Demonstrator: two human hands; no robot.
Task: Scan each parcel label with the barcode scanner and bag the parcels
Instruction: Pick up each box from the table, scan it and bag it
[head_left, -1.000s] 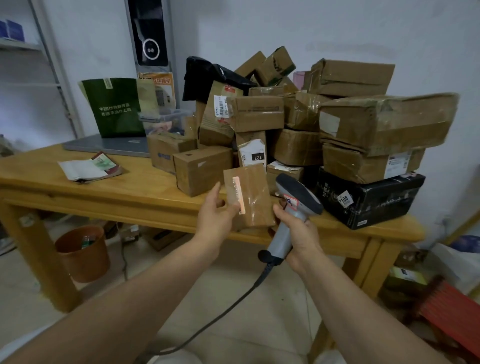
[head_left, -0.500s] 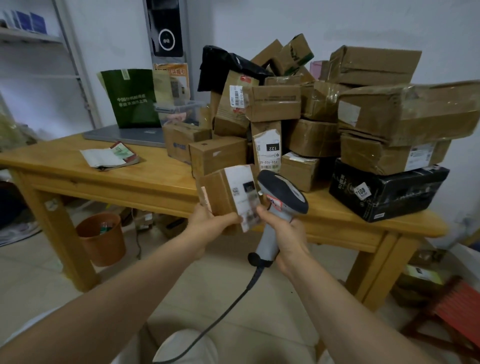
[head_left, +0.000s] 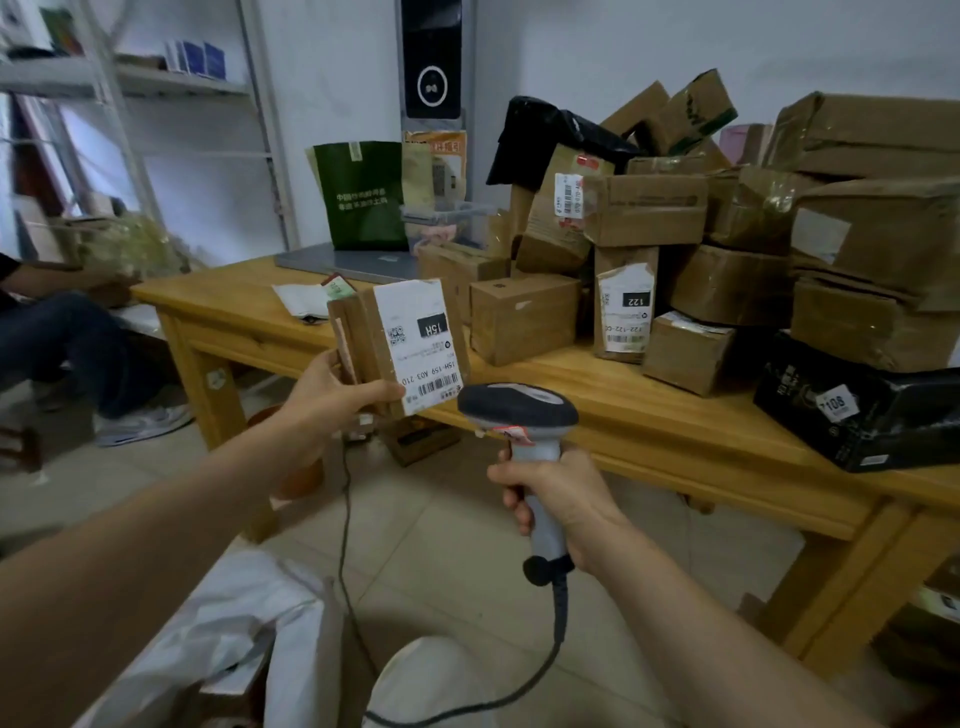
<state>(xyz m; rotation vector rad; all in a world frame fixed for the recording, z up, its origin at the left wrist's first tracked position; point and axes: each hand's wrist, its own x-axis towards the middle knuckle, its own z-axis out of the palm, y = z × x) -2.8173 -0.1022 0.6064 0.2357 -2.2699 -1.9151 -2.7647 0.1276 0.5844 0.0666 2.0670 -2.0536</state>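
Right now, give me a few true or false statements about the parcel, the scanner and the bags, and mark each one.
1. The left hand holds a small cardboard parcel with its white label facing the camera. True.
2. The right hand grips the barcode scanner by its handle. True.
3. The scanner is cordless. False: a cable hangs from the handle's base.
4. The held parcel is inside the white bag. False: it is held up in front of the wooden table; the bag lies lower down.
5. The green paper bag stands on the floor. False: it stands on the table.
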